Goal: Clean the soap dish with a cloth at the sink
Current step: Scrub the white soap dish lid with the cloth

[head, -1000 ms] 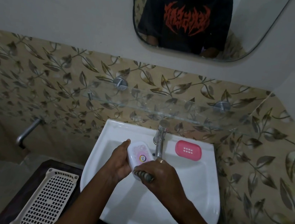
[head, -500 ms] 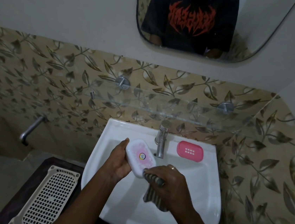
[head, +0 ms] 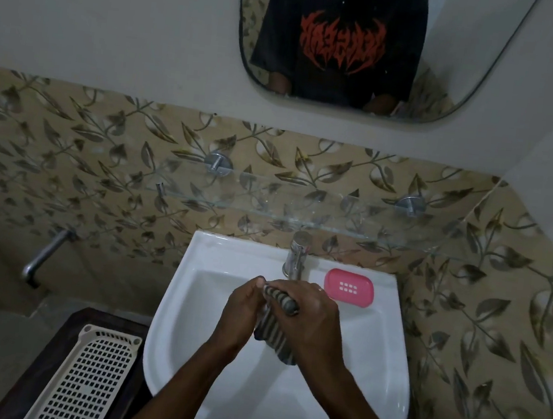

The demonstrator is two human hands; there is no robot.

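Over the white sink my two hands meet just below the tap. My left hand is curled round the white soap dish part, of which only a pale sliver shows. My right hand grips a grey striped cloth and presses it over that part; the cloth's loose end hangs into the basin. A pink soap dish tray with small drain holes lies on the sink's rim, right of the tap, apart from both hands.
A glass shelf juts from the leaf-patterned tiles above the tap. A mirror hangs higher up. A cream perforated plastic basket lies on a dark surface left of the sink. A metal pipe sticks out of the left wall.
The white soap dish part was in plain view in my left hand; the cloth in my right hand has moved up over it and covers it now.
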